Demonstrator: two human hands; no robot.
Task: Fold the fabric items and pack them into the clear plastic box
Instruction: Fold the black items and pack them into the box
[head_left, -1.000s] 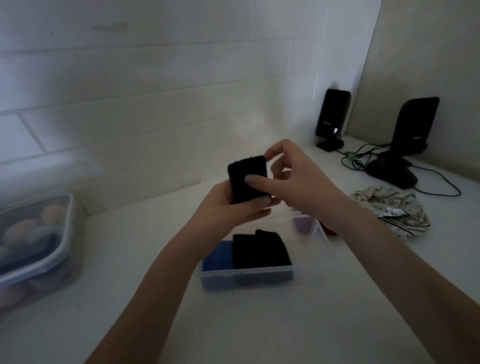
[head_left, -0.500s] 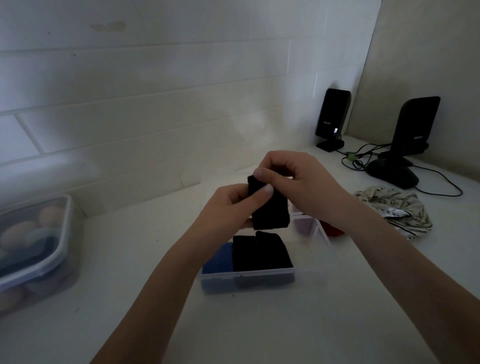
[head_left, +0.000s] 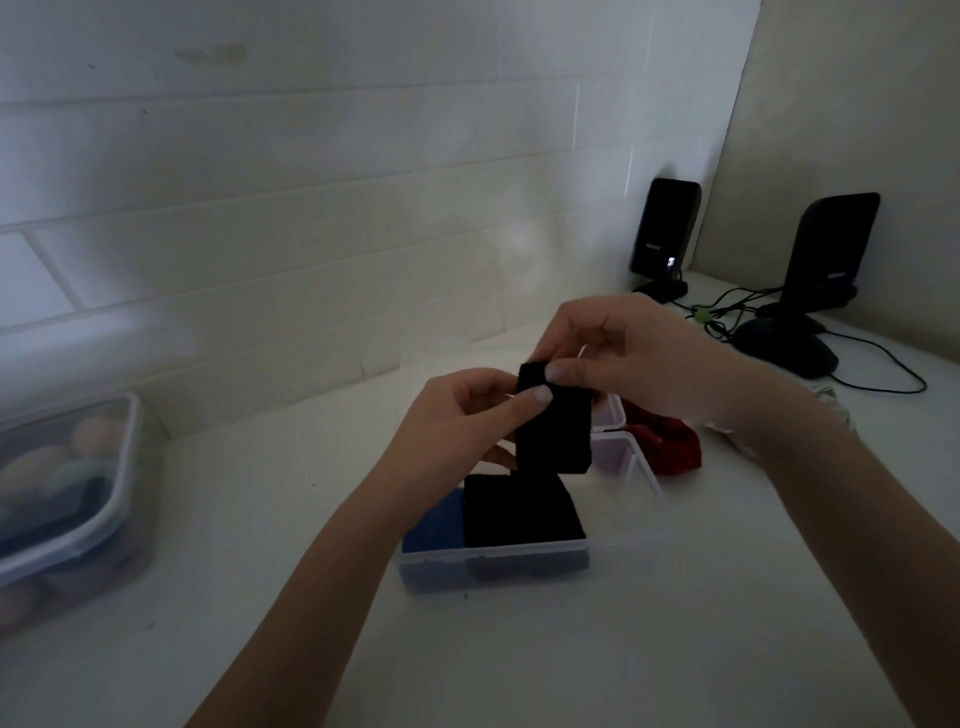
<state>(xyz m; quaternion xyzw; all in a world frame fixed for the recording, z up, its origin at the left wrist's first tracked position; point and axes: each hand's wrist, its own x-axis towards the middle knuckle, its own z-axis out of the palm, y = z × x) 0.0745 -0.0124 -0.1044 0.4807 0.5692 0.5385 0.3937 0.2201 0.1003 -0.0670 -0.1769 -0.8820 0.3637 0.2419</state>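
Note:
A small folded black cloth (head_left: 556, 431) hangs just above the clear plastic box (head_left: 493, 564). My left hand (head_left: 457, 415) pinches its upper left edge and my right hand (head_left: 618, 353) pinches its top corner from the right. Inside the box lie a folded black piece (head_left: 519, 512) and a blue piece (head_left: 434, 525) at its left end. A red fabric item (head_left: 665, 447) lies on the counter behind the box, partly hidden by my right wrist. A patterned cloth (head_left: 831, 405) peeks out behind my right forearm.
A lidded plastic container (head_left: 67, 499) with rounded objects stands at the far left. Two black speakers (head_left: 665, 234) (head_left: 826, 260) with trailing cables (head_left: 727, 317) stand at the back right. The tiled wall runs along the back of the white counter (head_left: 571, 649).
The black cloth has come down from chest height to just above the box. My right hand shifted to pinch its top, and the cloth now hangs vertically.

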